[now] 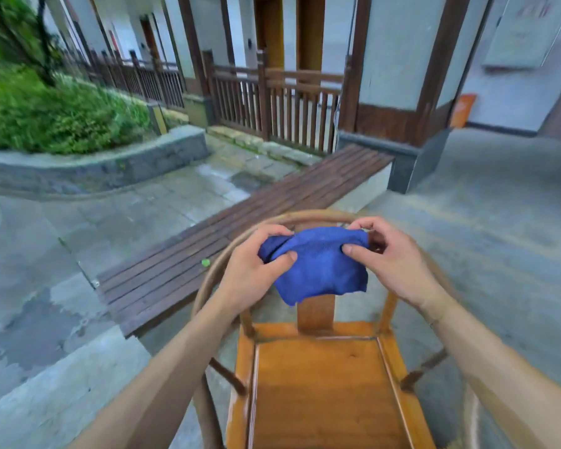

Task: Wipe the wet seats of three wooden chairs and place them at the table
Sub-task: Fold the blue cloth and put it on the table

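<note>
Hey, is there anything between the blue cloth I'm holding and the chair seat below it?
Nothing visible. Both the left hand and right hand hold the cloth up near the chair's curved back rail, and the seat lies bare below.

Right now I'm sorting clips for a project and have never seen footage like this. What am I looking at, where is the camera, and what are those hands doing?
There is no machine here: this is a person's own view. The single picture comes from a wide-angle camera worn on the head, looking forward and down, which is why the edges bend.

The two bare forearms belong to the wearer. The left hand and the right hand each pinch an end of a blue cloth, held up in the air between them.

Directly below stands a wooden chair with a curved back rail and an orange-brown seat. The cloth is above the chair's back, not touching the seat.

Beyond it, a long dark slatted bench lies on patchy, damp-looking stone paving, with a wooden fence and green shrubs behind. No table is in view.
</note>
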Available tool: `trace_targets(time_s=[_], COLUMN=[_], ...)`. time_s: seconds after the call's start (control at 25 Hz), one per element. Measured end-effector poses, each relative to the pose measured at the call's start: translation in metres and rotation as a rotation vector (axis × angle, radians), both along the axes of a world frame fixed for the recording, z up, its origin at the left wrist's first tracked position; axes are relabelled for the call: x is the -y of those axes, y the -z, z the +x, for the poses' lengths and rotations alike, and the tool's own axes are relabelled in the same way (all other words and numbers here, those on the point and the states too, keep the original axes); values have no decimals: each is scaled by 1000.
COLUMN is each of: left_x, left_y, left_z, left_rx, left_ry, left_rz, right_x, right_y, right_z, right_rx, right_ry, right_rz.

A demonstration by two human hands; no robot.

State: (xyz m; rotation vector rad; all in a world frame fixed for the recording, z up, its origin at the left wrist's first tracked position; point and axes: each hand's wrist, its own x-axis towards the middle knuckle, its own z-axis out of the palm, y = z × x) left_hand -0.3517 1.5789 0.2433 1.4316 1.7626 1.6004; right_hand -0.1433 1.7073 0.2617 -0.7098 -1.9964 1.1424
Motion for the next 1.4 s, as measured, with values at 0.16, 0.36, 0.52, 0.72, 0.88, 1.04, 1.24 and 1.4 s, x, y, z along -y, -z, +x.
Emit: trace_targets(time_s=[0.16,0.36,0.52,0.72,0.88,1.04,1.24,1.4], left_x=[1,4,-11,-52,-86,-109,-87,-29], left_y=[-56,-69,-78,-92,-96,-86,-68,-71], left_z=[10,27,43,74,107,155,246,331], left_rx=[8,30,35,18,32,57,133,161], left_ry=[41,63,68,197,412,707,1147,1472], left_rz=[107,112,115,141,130,101,34,23], right_x=[11,13,5,-2,12,65,175,292], right_y=[-52,-69,-77,-88,-87,-78,-70,-76], right_z=[11,27,47,88,132,180,232,261], right_rx=[-90,-87,-90,-121,-76,-47,-26,-19], right_ry=[20,21,71,221,451,752,1122,1481], right_rz=[88,101,108,88,92,69,35,64])
